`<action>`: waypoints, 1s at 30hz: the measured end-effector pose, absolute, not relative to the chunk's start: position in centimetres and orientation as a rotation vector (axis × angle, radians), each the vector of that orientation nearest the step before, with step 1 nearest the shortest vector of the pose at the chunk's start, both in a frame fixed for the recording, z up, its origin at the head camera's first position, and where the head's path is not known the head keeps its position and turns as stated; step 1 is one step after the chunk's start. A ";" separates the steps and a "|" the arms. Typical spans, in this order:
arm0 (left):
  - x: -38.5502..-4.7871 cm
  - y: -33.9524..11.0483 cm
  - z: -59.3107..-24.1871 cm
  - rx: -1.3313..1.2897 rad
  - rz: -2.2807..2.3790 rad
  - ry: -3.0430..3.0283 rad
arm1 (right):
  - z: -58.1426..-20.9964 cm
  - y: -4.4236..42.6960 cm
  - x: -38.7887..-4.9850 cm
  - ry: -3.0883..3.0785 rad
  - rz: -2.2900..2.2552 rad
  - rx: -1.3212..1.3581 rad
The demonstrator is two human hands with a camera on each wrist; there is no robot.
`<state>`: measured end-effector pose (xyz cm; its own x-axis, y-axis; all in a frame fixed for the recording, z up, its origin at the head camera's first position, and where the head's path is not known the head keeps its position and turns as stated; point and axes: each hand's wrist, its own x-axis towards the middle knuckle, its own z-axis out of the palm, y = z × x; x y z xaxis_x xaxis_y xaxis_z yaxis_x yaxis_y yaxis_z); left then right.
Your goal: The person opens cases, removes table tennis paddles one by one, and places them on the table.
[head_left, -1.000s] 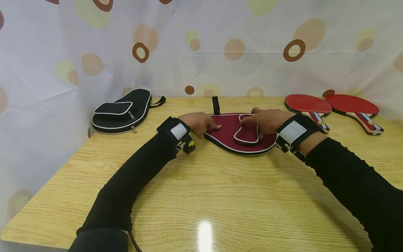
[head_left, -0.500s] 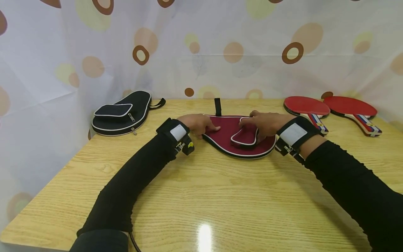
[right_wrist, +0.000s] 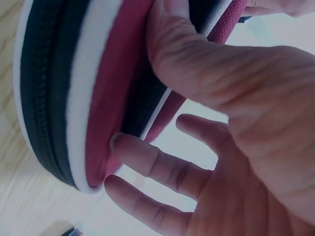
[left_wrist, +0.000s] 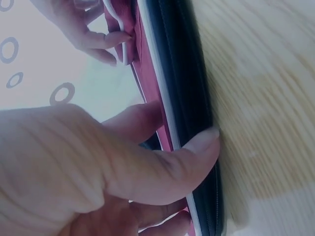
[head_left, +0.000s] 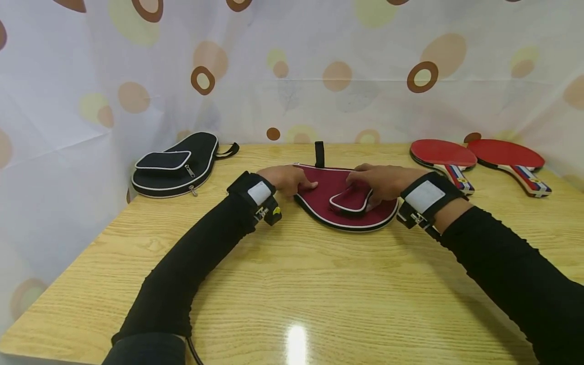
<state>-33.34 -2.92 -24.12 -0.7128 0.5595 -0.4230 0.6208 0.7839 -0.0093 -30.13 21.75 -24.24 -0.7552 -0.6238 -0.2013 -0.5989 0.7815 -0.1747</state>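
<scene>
A maroon table tennis bat case [head_left: 326,178] with white piping and a black zipped side lies flat at the table's back middle. My left hand [head_left: 286,179] holds its left edge; in the left wrist view the thumb [left_wrist: 192,162] is on the zipped side and the index finger on the maroon face. My right hand [head_left: 380,181] pinches the small raised pocket [head_left: 350,199] on the case's front, which leans to the left. In the right wrist view the thumb [right_wrist: 170,44] presses the pocket's side, while other fingers are spread near the case's face.
A black bat case [head_left: 178,165] with a front pocket lies at the back left. Two red table tennis bats [head_left: 442,153] lie at the back right, handles toward me. A patterned curtain [head_left: 292,66] hangs behind the wooden table [head_left: 274,284].
My right hand has pulled the pocket left and toward me, so it slants more. The case's black strap has shifted slightly right. My left hand stays at the case's left edge.
</scene>
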 end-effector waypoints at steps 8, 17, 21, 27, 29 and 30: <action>-33.0 -2.7 -24.3 0.901 -0.246 2.596 | -24.3 21.1 -29.9 2.735 -0.118 -0.946; -32.8 -2.6 -24.1 0.890 -0.272 2.599 | -24.2 21.1 -29.7 2.758 -0.149 -0.981; -32.8 -2.2 -23.9 0.914 -0.316 2.571 | -24.1 21.0 -29.5 2.776 -0.150 -0.978; -32.5 -1.8 -23.5 0.929 -0.306 2.509 | -24.2 20.9 -29.4 2.803 -0.140 -0.969; -32.2 -1.7 -23.4 0.934 -0.302 2.504 | -24.4 20.9 -29.5 2.808 -0.130 -0.969; -32.0 -1.5 -23.4 0.940 -0.298 2.506 | -24.4 20.9 -29.6 2.812 -0.125 -0.969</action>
